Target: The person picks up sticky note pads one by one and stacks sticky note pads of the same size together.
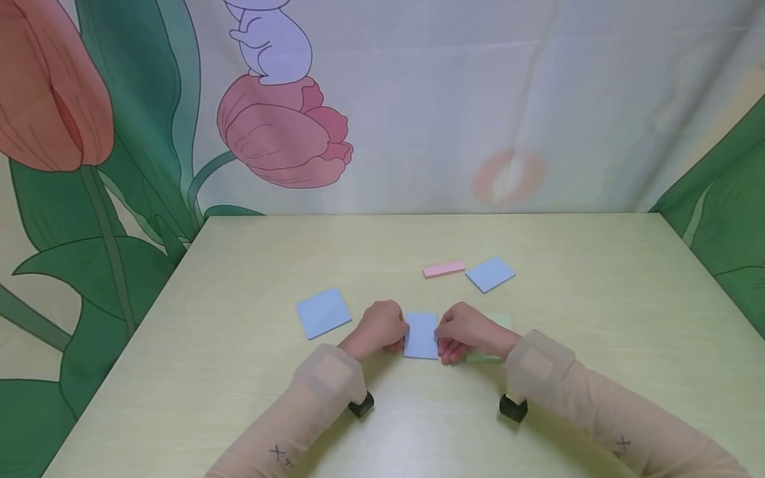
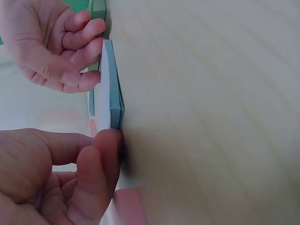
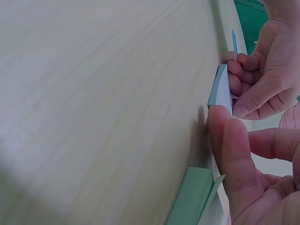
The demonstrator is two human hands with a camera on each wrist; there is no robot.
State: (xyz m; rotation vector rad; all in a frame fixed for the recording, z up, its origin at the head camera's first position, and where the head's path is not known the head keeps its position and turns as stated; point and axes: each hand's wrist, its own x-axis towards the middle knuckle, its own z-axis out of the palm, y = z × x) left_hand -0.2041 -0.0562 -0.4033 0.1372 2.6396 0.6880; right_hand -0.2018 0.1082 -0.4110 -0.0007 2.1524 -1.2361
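Note:
A blue sticky note pad (image 1: 421, 336) lies between the two hands near the middle of the table. My left hand (image 1: 380, 326) pinches its left edge between thumb and fingers. At the opposite edge, my right hand (image 1: 469, 332) grips it with the fingertips. Seen edge-on in the left wrist view, the pad (image 2: 114, 89) is thick, with a thin layer showing beneath. Partly under the right hand sits a green pad (image 1: 503, 321), and its top sheet lifts at one edge in the right wrist view. A pink piece (image 2: 130, 206) shows beside the left hand, hidden from the head view.
Another blue pad (image 1: 323, 313) lies to the left of the hands. Farther back are a narrow pink pad (image 1: 444, 269) and a third blue pad (image 1: 491, 274), almost side by side. A printed curtain (image 1: 418, 119) hangs behind the table's (image 1: 574, 252) far edge.

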